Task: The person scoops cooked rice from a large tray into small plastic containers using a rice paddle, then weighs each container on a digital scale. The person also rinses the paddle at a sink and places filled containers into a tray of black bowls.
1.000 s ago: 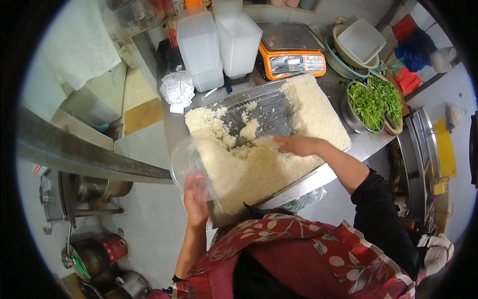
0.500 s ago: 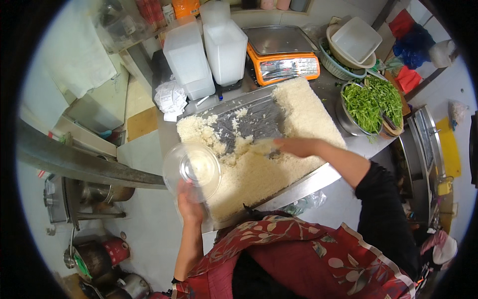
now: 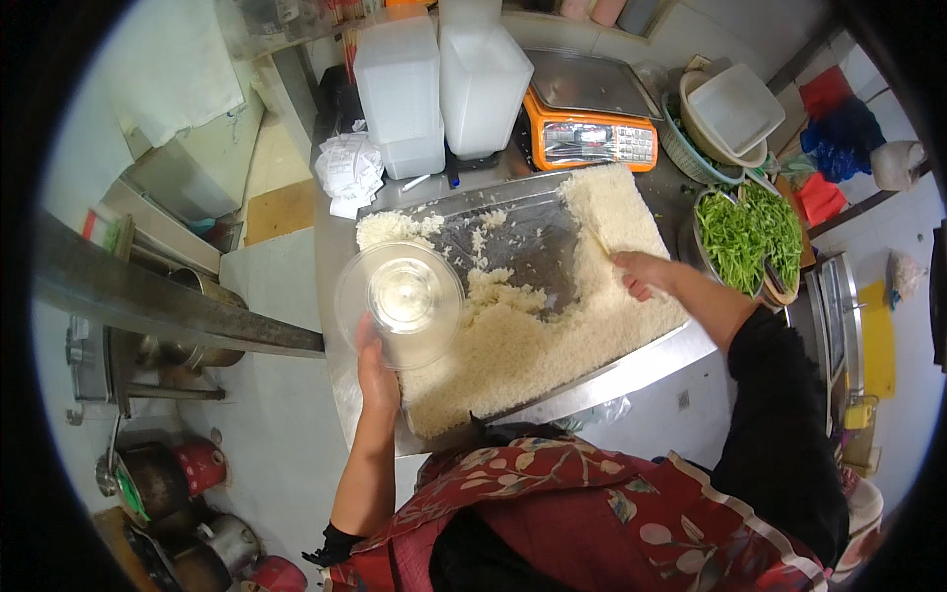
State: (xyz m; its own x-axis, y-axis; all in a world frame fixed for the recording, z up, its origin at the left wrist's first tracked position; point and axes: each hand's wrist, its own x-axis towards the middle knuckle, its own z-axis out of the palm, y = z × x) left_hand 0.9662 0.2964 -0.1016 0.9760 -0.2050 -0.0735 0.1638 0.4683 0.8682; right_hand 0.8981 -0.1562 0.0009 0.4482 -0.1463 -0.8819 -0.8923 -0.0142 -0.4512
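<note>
My left hand (image 3: pixel 377 380) is closed on the near side of a clear round plastic bowl (image 3: pixel 427 331), held above the left part of a wide tray (image 3: pixel 535 237). A pale patch shows in the middle of the bowl; I cannot tell how much it holds. White cooked rice (image 3: pixel 503 365) lies thick along the near and right sides of the tray, with a dark patch of tray bottom bared in the middle. In my right hand (image 3: pixel 646 274) is a thin yellowish rice paddle (image 3: pixel 601 243), its far end at the rice on the right side.
Behind the tray stand stacked white plastic containers (image 3: pixel 398 94) and an orange scale (image 3: pixel 592 133). Crumpled paper slips (image 3: pixel 350 173) lie at the back left. A metal bowl of chopped greens (image 3: pixel 735 237) and nested baskets (image 3: pixel 730 113) stand right. A metal post (image 3: pixel 187 301) crosses at left.
My right hand has moved right with the paddle, from the middle of the tray to the rice on the right side. The view has shifted a little; my left hand still holds the bowl.
</note>
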